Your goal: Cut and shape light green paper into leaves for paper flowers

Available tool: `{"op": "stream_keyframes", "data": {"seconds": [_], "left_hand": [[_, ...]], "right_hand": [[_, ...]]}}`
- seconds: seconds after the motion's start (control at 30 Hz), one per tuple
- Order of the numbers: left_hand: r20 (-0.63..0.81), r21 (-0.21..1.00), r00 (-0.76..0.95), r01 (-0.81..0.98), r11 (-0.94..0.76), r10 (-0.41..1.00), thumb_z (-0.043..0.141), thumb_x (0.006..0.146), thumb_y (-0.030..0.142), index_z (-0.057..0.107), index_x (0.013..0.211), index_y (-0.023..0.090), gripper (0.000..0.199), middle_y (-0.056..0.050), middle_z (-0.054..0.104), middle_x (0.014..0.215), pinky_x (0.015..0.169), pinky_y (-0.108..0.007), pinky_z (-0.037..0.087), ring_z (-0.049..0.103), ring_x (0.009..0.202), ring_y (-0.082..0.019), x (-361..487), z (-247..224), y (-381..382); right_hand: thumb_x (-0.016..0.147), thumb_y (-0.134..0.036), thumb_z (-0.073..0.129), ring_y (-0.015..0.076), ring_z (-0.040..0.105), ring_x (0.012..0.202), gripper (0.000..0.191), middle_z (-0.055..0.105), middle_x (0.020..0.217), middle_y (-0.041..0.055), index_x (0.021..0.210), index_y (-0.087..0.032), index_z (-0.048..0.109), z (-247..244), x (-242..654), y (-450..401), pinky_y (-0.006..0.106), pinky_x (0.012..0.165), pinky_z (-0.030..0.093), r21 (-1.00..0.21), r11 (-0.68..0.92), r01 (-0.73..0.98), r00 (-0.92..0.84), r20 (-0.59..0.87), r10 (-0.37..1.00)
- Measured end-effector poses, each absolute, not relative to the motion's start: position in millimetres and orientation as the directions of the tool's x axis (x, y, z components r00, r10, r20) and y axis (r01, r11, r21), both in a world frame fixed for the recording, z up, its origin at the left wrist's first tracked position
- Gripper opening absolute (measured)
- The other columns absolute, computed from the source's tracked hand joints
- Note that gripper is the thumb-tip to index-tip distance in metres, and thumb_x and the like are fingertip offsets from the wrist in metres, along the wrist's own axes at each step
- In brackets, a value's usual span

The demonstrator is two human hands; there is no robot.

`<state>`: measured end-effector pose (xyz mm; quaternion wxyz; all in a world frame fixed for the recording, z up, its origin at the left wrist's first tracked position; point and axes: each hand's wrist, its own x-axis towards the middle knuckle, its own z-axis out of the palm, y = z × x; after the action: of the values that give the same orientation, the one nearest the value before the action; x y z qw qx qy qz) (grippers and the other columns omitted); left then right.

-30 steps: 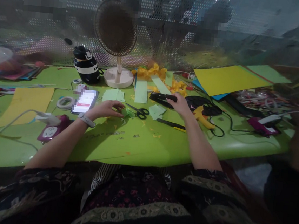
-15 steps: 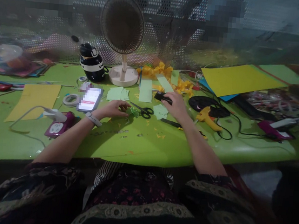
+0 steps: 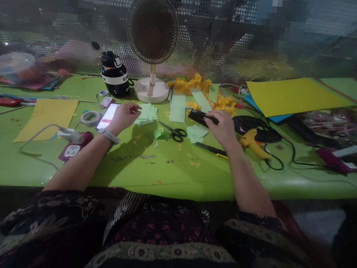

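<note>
My left hand (image 3: 126, 116) hovers over the right edge of a lit phone (image 3: 105, 120). Its loosely curled fingers are at the left side of a stack of light green paper squares (image 3: 149, 113), and I see nothing held in them. My right hand (image 3: 221, 127) grips the rear end of a black stapler (image 3: 196, 116) lying on the table. Between my hands are a folded green paper piece (image 3: 161, 133) and black-handled scissors (image 3: 178, 135). Just under the stapler sit more green paper squares (image 3: 196, 133). A dark cutter with a yellow end (image 3: 210, 149) lies near my right wrist.
A white fan (image 3: 151, 90) and a dark bottle (image 3: 116, 77) stand at the back. Orange paper flowers (image 3: 192, 84) lie behind green strips (image 3: 177, 108). On the right are a yellow glue gun (image 3: 253, 144) and yellow sheets (image 3: 298, 97); on the left, a tape roll (image 3: 90, 118).
My left hand has left the folded green piece and moved left and up to the paper stack. My right hand stays at the stapler. The view has shifted slightly.
</note>
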<state>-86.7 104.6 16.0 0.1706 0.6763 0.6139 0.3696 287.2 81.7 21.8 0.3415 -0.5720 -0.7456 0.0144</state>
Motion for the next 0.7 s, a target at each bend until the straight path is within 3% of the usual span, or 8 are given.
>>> {"op": "stream_keyframes", "data": {"seconds": [0.3,0.5,0.7], "left_hand": [[0.29,0.68,-0.002,0.704,-0.205,0.957,0.068,0.074,0.026,0.075,0.085,0.018,0.015,-0.005,0.073,0.077,0.068,-0.031,0.05,0.065,0.072,-0.02,-82.6,14.9,100.6],[0.553,0.815,-0.268,0.372,-0.444,0.789,0.064,0.08,0.007,0.071,0.096,0.009,0.018,-0.003,0.072,0.084,0.068,-0.024,0.05,0.062,0.072,-0.01,-86.8,52.3,99.7],[0.693,0.718,-0.308,0.375,-0.586,0.652,0.062,0.08,-0.003,0.067,0.098,0.01,0.023,-0.002,0.071,0.088,0.075,-0.023,0.052,0.065,0.079,-0.009,-92.7,85.9,90.6]], "right_hand": [[0.089,-0.024,0.051,0.0279,0.063,0.108,0.018,0.073,0.106,0.0097,0.09,-0.023,0.069,26.5,300.2,80.2,0.045,0.102,0.044,-0.455,0.266,0.85,0.044,0.564,0.825],[0.09,-0.024,0.051,0.0292,0.063,0.11,0.018,0.072,0.109,0.0101,0.092,-0.023,0.069,28.5,298.5,80.1,0.048,0.102,0.044,-0.465,0.28,0.84,0.043,0.572,0.819],[0.09,-0.028,0.051,0.0309,0.063,0.112,0.021,0.073,0.109,0.0103,0.093,-0.024,0.071,22.7,293.4,80.9,0.052,0.103,0.044,-0.476,0.311,0.823,0.009,0.557,0.83]]}}
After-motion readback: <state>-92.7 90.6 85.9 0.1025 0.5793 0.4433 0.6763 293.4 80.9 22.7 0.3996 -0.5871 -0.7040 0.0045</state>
